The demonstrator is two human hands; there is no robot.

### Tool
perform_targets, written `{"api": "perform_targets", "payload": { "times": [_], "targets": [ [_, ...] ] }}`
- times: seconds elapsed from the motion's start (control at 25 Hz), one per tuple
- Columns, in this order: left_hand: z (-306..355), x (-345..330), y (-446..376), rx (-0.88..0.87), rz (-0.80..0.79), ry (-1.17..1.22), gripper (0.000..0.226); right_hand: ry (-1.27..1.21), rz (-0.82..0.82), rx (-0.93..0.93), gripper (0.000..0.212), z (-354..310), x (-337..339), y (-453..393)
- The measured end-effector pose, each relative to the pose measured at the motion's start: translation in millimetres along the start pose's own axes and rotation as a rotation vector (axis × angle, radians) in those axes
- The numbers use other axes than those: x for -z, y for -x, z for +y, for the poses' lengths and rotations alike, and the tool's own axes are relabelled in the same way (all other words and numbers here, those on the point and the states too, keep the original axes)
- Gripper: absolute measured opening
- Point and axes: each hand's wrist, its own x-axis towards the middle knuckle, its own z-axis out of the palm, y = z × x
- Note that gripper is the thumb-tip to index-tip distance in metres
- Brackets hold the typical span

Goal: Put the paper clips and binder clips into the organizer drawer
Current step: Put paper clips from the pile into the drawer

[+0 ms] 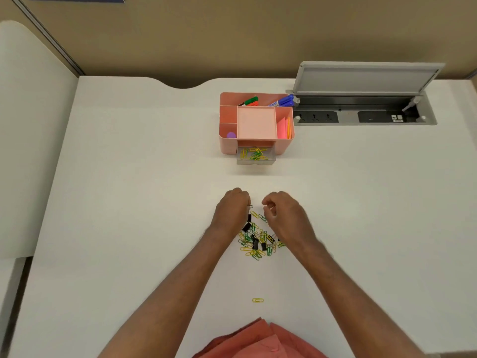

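A pile of yellow and green paper clips mixed with black binder clips lies on the white desk between my hands. My left hand rests curled at the pile's left edge, touching a black binder clip; what it holds is hidden. My right hand hovers curled at the pile's right edge, fingertips pinched. A pink organizer stands farther back with its clear drawer pulled open, several paper clips inside. One yellow paper clip lies alone nearer to me.
The organizer holds markers, sticky notes and a purple disc. An open grey power-socket hatch sits at its right. A pink cloth lies at the desk's near edge. A white panel borders the left.
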Motion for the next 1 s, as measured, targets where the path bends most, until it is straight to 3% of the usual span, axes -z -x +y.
{"api": "perform_targets", "payload": {
  "times": [0.24,0.44,0.64,0.84,1.0],
  "targets": [
    [1.7,6.3,-5.7,-0.005,-0.081,-0.032,0.006,0.179,-0.095,-0.067,0.026,8.1,-33.0,8.9],
    [0.9,7.7,-3.9,-0.007,-0.085,-0.02,0.015,0.204,-0.047,-0.068,0.014,2.4,-43.8,2.9],
    [-3.0,12.1,2.6,-0.01,-0.026,0.159,0.008,0.172,-0.07,-0.094,0.028,2.3,-45.1,-3.3],
    [3.2,19.7,47.6,-0.042,0.006,0.275,0.012,0.287,-0.098,-0.057,0.022,3.4,-39.5,0.0],
    [14.9,7.9,99.2,-0.115,-0.097,0.289,0.011,0.408,-0.114,0.012,0.023,6.9,-36.3,1.6]
  ]
}}
